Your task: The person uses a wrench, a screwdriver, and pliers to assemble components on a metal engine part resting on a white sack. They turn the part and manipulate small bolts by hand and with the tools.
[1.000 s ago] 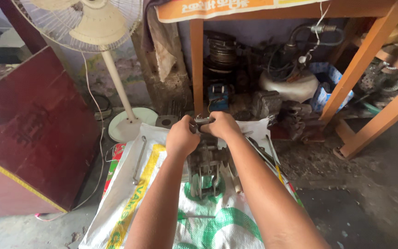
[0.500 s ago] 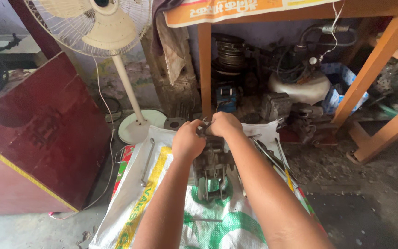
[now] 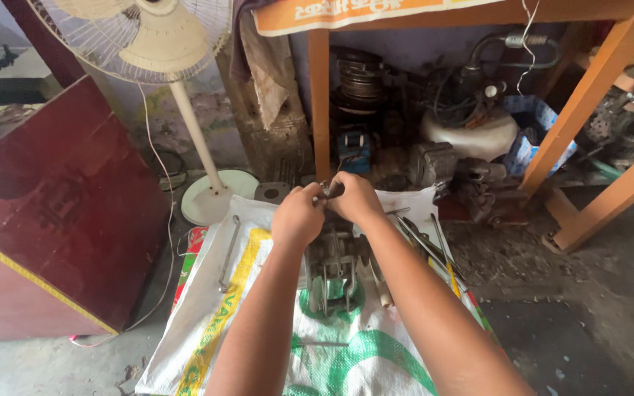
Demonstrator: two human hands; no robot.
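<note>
Both your hands meet at the far end of a grey metal engine block (image 3: pixel 334 265) standing on a white woven sack (image 3: pixel 258 323).

Your left hand (image 3: pixel 299 215) and right hand (image 3: pixel 356 199) close together around a small dark metal part (image 3: pixel 329 193), equally near it. The block's long axis runs near to far, directly below your hands. Long steel tools (image 3: pixel 427 249) lie just right.
</note>
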